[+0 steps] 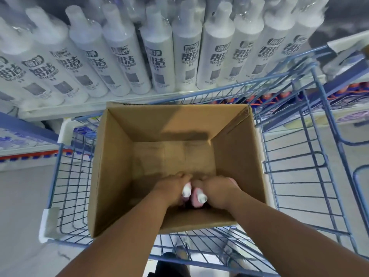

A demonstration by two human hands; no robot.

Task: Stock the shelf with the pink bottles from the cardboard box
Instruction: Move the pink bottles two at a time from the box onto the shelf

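Both hands (173, 189) (218, 191) grip pink bottles (196, 194) inside cardboard box (111, 166).

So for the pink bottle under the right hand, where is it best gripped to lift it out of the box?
Around the body just below the white cap, coming from straight above. The pink bottle stands upright on the floor of the cardboard box, whose tall walls block a sideways approach; the right hand already wraps it there.

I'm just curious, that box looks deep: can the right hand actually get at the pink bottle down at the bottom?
Yes, it seems so. The right hand is already down inside the open cardboard box, fingers curled round a pink bottle by its white cap. Nothing covers the box, and the left hand grips its own bottle alongside.
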